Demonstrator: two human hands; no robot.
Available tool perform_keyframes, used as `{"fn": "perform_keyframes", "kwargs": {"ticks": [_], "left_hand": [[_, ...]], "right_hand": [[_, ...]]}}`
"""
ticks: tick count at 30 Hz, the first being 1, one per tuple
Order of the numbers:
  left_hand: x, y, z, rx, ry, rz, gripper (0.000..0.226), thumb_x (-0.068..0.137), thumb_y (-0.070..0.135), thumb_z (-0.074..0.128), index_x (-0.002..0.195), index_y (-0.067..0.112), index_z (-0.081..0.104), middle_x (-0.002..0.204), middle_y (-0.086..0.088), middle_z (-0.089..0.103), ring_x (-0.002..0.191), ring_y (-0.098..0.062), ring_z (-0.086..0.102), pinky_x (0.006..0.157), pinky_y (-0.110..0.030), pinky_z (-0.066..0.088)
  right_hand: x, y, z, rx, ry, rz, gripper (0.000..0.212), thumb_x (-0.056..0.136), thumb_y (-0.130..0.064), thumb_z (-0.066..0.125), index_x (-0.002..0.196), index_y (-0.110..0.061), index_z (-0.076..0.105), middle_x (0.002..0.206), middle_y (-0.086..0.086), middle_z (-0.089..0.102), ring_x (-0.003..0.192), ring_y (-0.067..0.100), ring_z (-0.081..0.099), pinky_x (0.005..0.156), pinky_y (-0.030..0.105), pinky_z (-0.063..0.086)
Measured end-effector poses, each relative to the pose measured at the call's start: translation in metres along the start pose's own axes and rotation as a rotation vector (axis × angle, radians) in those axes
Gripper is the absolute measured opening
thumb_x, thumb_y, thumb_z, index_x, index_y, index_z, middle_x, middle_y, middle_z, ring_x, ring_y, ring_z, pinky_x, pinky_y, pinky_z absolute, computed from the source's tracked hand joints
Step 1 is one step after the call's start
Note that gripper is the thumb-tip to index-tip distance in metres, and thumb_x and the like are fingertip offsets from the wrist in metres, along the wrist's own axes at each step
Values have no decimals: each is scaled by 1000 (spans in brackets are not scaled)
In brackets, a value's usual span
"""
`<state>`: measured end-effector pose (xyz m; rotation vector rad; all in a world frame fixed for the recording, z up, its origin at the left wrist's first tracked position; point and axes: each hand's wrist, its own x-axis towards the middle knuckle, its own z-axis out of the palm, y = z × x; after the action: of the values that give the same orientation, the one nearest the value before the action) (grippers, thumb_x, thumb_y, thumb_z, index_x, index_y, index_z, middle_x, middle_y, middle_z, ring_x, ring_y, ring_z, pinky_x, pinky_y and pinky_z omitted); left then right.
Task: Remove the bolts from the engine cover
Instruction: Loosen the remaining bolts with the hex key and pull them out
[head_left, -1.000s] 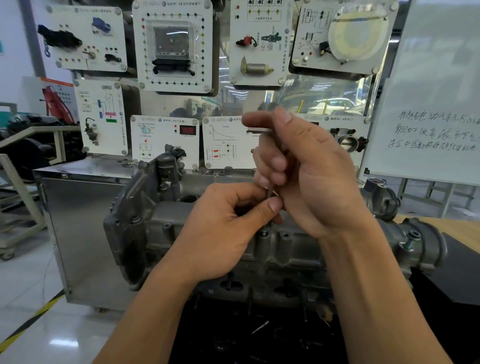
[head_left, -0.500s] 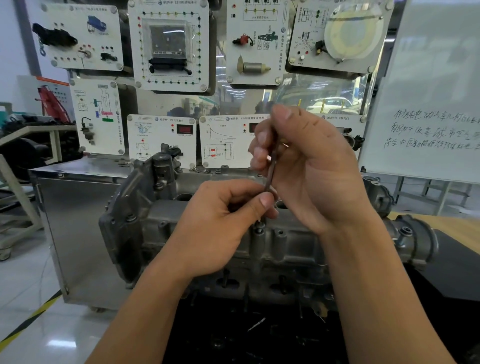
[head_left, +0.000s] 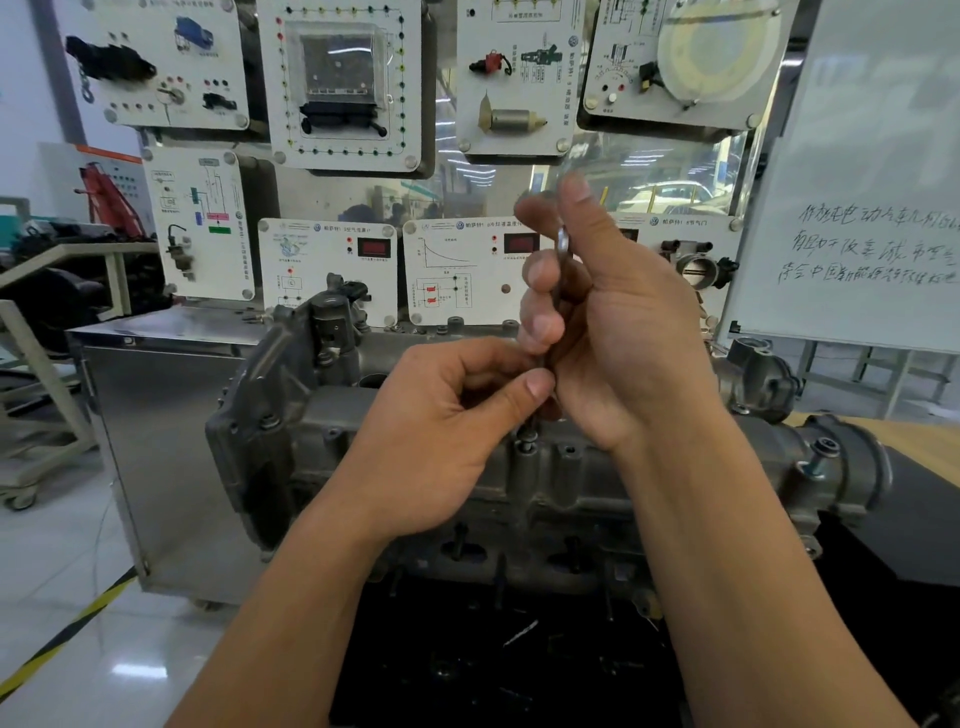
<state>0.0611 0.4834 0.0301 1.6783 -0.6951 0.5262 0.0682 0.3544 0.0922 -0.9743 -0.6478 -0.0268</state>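
Right hand (head_left: 634, 338), left hand (head_left: 447, 431) around upright tool (head_left: 563, 244).

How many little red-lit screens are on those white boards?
2. The left screen is on the lower board left of the right hand; the other screen is on the next board, partly behind that hand's fingers. The hand may hide another.

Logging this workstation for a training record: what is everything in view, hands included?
engine cover: one, grey, centre
bolt: one, silver, cover's top edge, under the tool
metal tool: one, silver, held between both hands over that bolt
display panels: eight, white, stand behind
whiteboard: one, white, right
cabinet: one, steel grey, left behind the cover
left hand: one, pinches the tool's lower shaft
right hand: one, grips the tool's upper part
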Motion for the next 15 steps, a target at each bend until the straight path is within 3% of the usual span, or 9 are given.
{"fn": "perform_keyframes", "kwargs": {"ticks": [5, 8, 10, 13, 15], "left_hand": [[0, 1, -1, 4, -18, 8, 17, 95, 17, 59, 101, 11, 74, 96, -4, 77, 98, -18, 72, 91, -35, 54], [0, 1, 1, 21, -6, 7, 17, 95, 17, 60, 96, 6, 74, 92, -8, 77, 93, -22, 73, 90, -36, 56], [0, 0, 1, 42, 16, 25, 17, 96, 14, 62, 92, 3, 74, 88, -9, 77, 89, -23, 73, 86, -32, 56], [1, -2, 2, 46, 22, 39, 16, 96, 12, 63, 94, 2, 75, 89, -10, 77, 90, -26, 73, 87, -39, 58], [2, -2, 3, 33, 37, 44, 15, 95, 12, 63, 94, 4, 77, 87, -9, 77, 87, -22, 73, 80, -35, 58]], "right_hand": [[0, 2, 1, -115, -27, -84, 32, 101, -39, 50, 92, -13, 66, 55, 1, 58, 35, 11, 41, 39, 21, 34], [-1, 1, -1, -230, -163, -63, 41, 100, -47, 45, 94, -14, 69, 56, 3, 57, 41, 13, 44, 43, 22, 37], [-3, -1, -1, -294, -230, -53, 39, 96, -47, 50, 80, -15, 68, 56, 1, 55, 45, 13, 46, 46, 22, 39], [-5, -2, 1, -275, -179, -32, 36, 89, -42, 62, 63, -18, 61, 55, -1, 51, 47, 12, 46, 47, 20, 40], [-6, -1, 2, -226, -90, -42, 34, 89, -36, 69, 62, -18, 61, 54, -2, 49, 47, 10, 43, 45, 18, 39]]}}
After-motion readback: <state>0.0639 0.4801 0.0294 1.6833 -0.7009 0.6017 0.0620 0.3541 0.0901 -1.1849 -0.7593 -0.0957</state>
